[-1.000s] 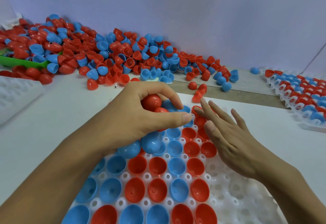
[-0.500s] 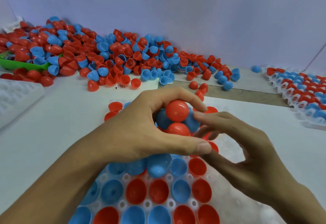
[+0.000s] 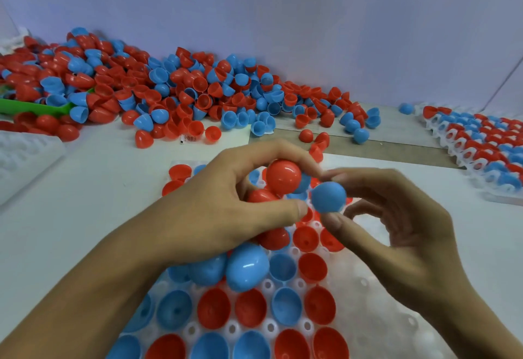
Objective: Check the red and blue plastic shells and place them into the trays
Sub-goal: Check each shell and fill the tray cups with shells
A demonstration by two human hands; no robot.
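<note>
Nothing readable here, folks. The one candidate is a tiny white label with reddish marks, lying on the table at the front edge of the shell pile, just beside a red shell, and its print is far too small and blurred to make out.

White table, trays, shell heap
</note>
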